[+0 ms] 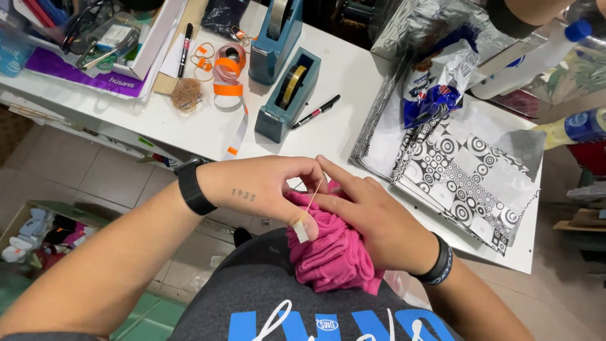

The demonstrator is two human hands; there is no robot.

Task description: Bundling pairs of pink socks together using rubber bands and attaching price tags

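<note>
- While I hold the pink cloth bunched against my belly, I should keep it squeezed small so the bundle does not flop open.
- My left hand comes in from nine o'clock. Its fingers are curled narrow and pinch one end of a thin rubber band, pulled tight. A bit of tape is stuck on my thumb.
- My right hand comes in from four o'clock and lies flat on top of the cloth. Its pointing finger reaches up to the band at eleven o'clock. I cannot tell if it hooks the band or only touches it.
- I think it works best to pull the band slowly and evenly, so it does not snap or slip off my fingers.
- I should press down with the right hand the whole time, so the cloth stays in a ball.
- Farther out, at twelve o'clock on the white table, stand two blue tape holders with a black marker beside them.
- At ten o'clock lie spare rubber bands and an orange tape roll.
- At two o'clock lie black and white patterned paper sheets, near enough to reach.
</note>
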